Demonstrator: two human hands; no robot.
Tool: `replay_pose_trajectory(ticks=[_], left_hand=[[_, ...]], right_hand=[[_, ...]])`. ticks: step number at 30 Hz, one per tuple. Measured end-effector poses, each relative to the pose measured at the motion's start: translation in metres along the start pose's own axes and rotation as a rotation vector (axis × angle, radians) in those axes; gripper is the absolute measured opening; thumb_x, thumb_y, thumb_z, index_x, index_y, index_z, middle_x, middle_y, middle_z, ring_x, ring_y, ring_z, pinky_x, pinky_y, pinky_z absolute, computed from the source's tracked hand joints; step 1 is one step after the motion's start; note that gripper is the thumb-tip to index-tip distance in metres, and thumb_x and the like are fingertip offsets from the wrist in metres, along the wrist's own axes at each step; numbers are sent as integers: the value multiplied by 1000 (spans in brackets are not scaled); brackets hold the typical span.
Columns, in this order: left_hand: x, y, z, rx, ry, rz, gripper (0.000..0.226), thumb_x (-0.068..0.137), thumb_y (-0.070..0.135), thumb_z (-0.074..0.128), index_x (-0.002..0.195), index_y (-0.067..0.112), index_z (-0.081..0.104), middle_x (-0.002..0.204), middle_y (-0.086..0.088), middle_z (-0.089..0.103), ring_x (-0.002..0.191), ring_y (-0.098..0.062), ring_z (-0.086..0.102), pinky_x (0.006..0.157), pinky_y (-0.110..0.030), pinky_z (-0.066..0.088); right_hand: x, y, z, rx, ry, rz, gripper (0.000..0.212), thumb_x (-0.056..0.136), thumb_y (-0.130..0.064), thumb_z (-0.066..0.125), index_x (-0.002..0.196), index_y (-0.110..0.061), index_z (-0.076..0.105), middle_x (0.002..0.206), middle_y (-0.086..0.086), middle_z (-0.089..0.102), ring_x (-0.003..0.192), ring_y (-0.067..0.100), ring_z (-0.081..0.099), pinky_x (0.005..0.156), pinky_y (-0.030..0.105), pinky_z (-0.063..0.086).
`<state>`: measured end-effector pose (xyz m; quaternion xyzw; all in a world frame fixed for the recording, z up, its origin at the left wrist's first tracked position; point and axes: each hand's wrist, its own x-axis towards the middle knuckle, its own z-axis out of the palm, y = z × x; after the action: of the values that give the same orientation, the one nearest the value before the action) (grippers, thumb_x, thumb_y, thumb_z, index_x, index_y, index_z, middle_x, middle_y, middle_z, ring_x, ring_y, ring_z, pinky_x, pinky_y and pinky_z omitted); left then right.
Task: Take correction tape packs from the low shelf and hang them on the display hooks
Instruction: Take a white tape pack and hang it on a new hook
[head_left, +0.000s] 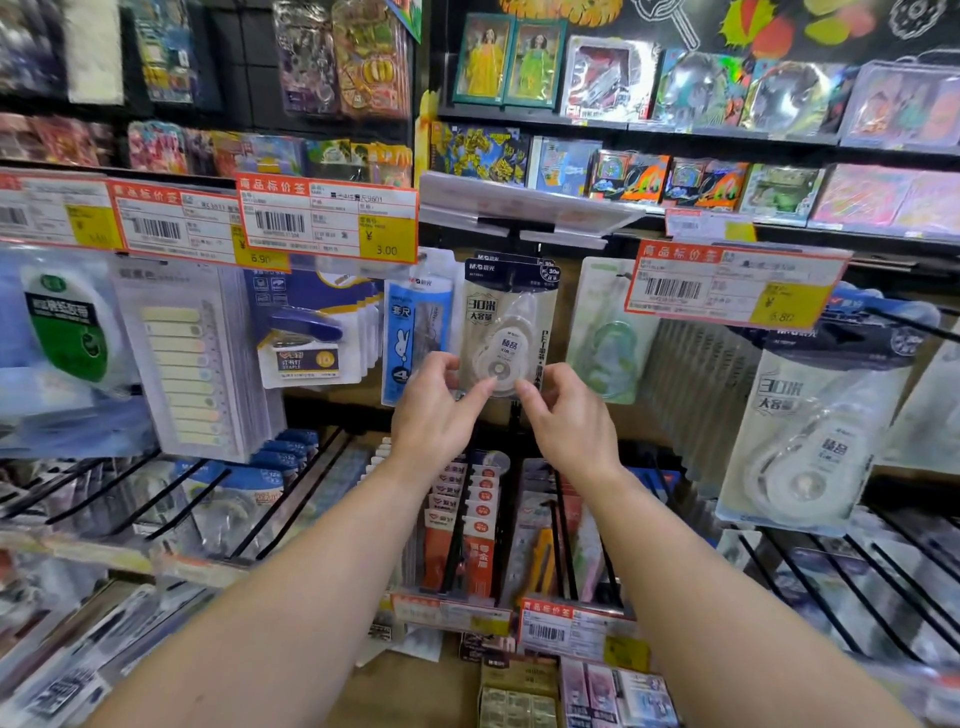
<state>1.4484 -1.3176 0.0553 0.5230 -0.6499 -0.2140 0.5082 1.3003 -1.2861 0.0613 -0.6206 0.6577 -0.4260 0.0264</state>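
— Up at twelve o'clock from the hands, is that the correction tape pack they are working on?

— Yes. It hangs upright at the middle of the display, below the black display hook, with a blue ruler pack just beside it at nine o'clock and a pale green pack at three o'clock.

— And the grip on each side?

— The left hand pinches the pack's lower left edge between thumb and fingers. The right hand pinches its lower right corner the same way. Both are grasping the pack, neither is released.

— So which step is this?

— Hanging, I judge. The pack's top looks level with the hook, but whether its hole is already threaded on I cannot tell; the header sits in front of others like it.

— What does the next move call for?

— Probably a gentle push back along the hook, keeping the pack square, then letting go. More stock would have to come from the low shelf at six o'clock.
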Motion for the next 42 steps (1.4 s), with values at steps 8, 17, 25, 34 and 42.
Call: replay_pose_trajectory(ticks=[8,17,25,34,42], left_hand=[[16,-2,11,48,-2,-41,45,89,43,69,126,22,55,116,7,63,104,-13,61,87,-33,51],[19,8,22,175,22,-82,48,91,43,66,134,25,54,127,5,65,114,-16,61,91,-37,52],[-8,15,20,291,29,-123,52,93,43,63,139,20,50,137,-2,56,126,-21,52,98,-35,43],[-71,37,3,787,-56,-173,58,95,55,50,141,20,47,141,-10,50,130,-34,43,103,-46,39],[-171,65,-13,795,-138,-128,57,97,52,45,146,24,41,151,-10,40,138,-34,33,112,-46,27]], right_hand=[[15,4,9,14,18,17,40,99,-47,50,121,-15,57,102,1,68,99,27,64,72,34,45],[26,5,13,30,-5,62,38,99,-46,49,117,-13,56,109,8,69,102,32,63,72,36,46],[15,9,14,44,-69,82,53,99,-48,48,136,-12,42,127,12,61,117,31,58,80,37,45],[-38,7,-7,-227,-295,19,59,97,-54,45,145,-22,36,139,12,47,129,32,43,97,44,40],[-141,5,-69,-222,-277,-57,57,98,-54,43,149,-28,35,144,8,47,130,33,39,104,47,35]])
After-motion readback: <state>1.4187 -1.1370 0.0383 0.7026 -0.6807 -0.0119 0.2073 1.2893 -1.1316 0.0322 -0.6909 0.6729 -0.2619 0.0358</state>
